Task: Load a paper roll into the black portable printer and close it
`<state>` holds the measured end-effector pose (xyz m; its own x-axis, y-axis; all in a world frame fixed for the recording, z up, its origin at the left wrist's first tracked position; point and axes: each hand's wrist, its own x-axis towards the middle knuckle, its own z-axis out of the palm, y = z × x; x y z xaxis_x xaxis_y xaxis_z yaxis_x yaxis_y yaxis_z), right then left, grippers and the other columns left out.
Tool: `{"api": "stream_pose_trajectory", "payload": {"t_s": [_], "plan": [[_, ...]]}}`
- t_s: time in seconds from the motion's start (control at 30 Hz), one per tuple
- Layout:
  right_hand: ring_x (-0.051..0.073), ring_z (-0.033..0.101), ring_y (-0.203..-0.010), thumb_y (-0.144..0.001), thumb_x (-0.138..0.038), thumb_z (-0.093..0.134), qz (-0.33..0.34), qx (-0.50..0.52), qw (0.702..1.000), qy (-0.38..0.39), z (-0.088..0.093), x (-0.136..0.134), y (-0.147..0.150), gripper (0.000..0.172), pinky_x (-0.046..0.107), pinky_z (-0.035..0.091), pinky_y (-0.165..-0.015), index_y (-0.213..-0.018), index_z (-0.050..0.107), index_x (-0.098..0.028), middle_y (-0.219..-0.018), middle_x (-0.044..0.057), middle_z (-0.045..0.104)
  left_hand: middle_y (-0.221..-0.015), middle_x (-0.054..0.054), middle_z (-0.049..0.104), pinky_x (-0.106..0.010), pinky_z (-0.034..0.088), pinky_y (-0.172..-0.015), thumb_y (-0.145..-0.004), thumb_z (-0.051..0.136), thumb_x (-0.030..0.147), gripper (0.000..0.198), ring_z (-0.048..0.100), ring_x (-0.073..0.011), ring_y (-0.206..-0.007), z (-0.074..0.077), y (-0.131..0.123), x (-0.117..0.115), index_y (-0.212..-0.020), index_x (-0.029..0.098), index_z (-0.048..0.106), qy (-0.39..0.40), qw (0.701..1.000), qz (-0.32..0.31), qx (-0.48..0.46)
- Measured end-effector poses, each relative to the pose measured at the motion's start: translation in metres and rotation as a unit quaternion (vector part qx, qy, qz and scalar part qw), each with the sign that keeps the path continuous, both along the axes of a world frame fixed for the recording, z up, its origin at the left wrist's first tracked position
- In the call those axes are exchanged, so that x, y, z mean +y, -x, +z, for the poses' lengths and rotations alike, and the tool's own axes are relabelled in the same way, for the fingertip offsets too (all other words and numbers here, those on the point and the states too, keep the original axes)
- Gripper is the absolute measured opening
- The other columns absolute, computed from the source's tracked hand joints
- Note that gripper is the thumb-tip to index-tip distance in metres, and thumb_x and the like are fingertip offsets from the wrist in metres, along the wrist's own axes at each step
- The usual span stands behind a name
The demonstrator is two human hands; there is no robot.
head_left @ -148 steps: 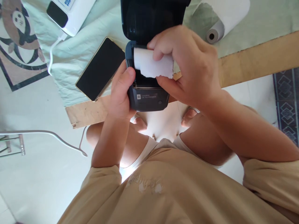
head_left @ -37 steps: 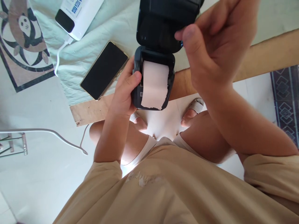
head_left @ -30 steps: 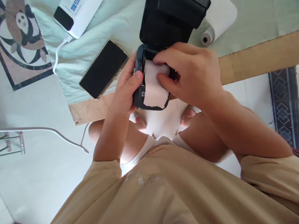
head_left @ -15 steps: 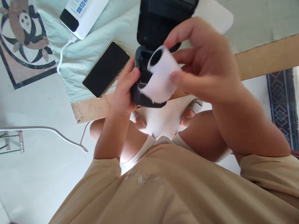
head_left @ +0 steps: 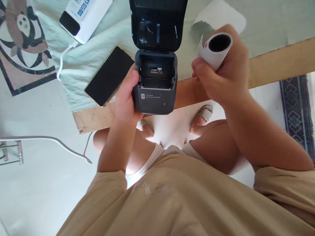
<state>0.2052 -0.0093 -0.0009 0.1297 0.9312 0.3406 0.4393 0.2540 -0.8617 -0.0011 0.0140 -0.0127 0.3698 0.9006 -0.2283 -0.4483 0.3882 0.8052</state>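
Observation:
A small dark printer (head_left: 156,100) is held near the table's front edge, its black lid (head_left: 157,24) raised and its compartment showing no roll. My left hand (head_left: 126,95) is closed around the printer's left side, with the thumb on the rim. To the right of it, my right hand (head_left: 225,68) grips a white paper roll (head_left: 214,54) with a dark hollow core facing up and a loose torn end at its left. Behind that hand a piece of white paper (head_left: 221,14) lies on the green cloth.
On the green cloth (head_left: 98,46), a black phone (head_left: 109,76) lies left of the printer. A white power bank (head_left: 86,19) with a white cable (head_left: 64,59) sits at the back left. The wooden table edge (head_left: 95,118) runs before my knees.
My right hand has moved right with the paper roll, away from the printer, and turned its core upward. The printer has tilted, and its compartment is now uncovered.

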Motion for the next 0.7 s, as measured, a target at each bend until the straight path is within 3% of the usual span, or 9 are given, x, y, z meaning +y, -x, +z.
{"api": "stream_pose_trajectory", "payload": {"t_s": [0.07,0.2,0.27,0.37,0.47,0.57,0.7], "plan": [[0.012,0.052,-0.075,-0.077,-0.034,0.062,-0.015,-0.093,0.996,-0.004,0.001,-0.001,-0.003,0.020,0.030,0.043,-0.071,-0.088,0.049,-0.023,-0.083,-0.001,0.055,-0.096,-0.004,0.073,-0.046,0.054,-0.086,-0.084,0.050,0.048,0.033,0.068,-0.0285,-0.101,-0.002,0.001,0.001,-0.103,0.024,0.063,-0.004,1.000,0.003,0.008],[0.016,0.057,-0.085,-0.073,-0.033,0.065,-0.024,-0.185,0.982,0.038,-0.003,0.001,-0.009,0.034,0.033,0.044,-0.072,-0.101,0.047,-0.029,-0.104,-0.001,0.061,-0.101,-0.005,0.073,-0.043,0.056,-0.081,-0.085,0.049,0.045,0.030,0.069,-0.0257,-0.094,-0.002,0.002,0.002,-0.104,0.024,0.061,-0.014,1.000,-0.008,-0.007],[0.020,0.059,-0.086,-0.071,-0.030,0.065,-0.024,-0.238,0.968,0.073,-0.007,0.003,-0.010,0.035,0.036,0.044,-0.073,-0.102,0.048,-0.031,-0.104,0.000,0.062,-0.101,-0.005,0.073,-0.043,0.056,-0.080,-0.084,0.050,0.045,0.030,0.070,-0.0253,-0.092,-0.001,0.002,0.002,-0.104,0.024,0.060,-0.013,1.000,-0.014,-0.009],[0.024,0.060,-0.085,-0.069,-0.026,0.065,-0.008,-0.252,0.963,0.090,-0.011,0.004,-0.009,0.045,0.039,0.045,-0.071,-0.109,0.046,-0.032,-0.100,0.001,0.064,-0.099,-0.004,0.072,-0.042,0.055,-0.083,-0.085,0.049,0.047,0.032,0.070,-0.0244,-0.092,-0.002,0.002,0.002,-0.106,0.024,0.059,-0.019,1.000,-0.010,-0.001],[0.022,0.061,-0.101,-0.068,-0.018,0.061,0.018,-0.227,0.973,0.048,-0.007,0.000,-0.009,0.058,0.037,0.048,-0.078,-0.120,0.039,-0.033,-0.115,0.000,0.063,-0.101,-0.004,0.072,-0.040,0.053,-0.088,-0.086,0.048,0.047,0.034,0.069,-0.0241,-0.097,-0.003,0.003,0.002,-0.108,0.024,0.059,-0.023,1.000,-0.009,0.002],[0.016,0.061,-0.097,-0.069,-0.012,0.055,-0.008,-0.195,0.980,-0.031,0.004,-0.003,-0.014,0.045,0.030,0.045,-0.075,-0.111,0.048,-0.026,-0.107,0.001,0.062,-0.101,-0.004,0.072,-0.040,0.053,-0.089,-0.084,0.052,0.045,0.034,0.068,-0.0249,-0.101,-0.004,0.004,0.002,-0.110,0.024,0.060,-0.019,1.000,-0.018,-0.003],[0.009,0.049,-0.075,-0.070,-0.004,0.046,-0.122,-0.160,0.977,-0.070,0.009,0.007,-0.034,0.028,0.025,0.034,-0.064,-0.093,0.054,-0.017,-0.087,0.003,0.054,-0.098,-0.002,0.072,-0.039,0.054,-0.088,-0.085,0.052,0.044,0.031,0.068,-0.0240,-0.100,-0.002,0.003,0.002,-0.109,0.025,0.062,-0.035,0.999,-0.008,-0.010]]}}
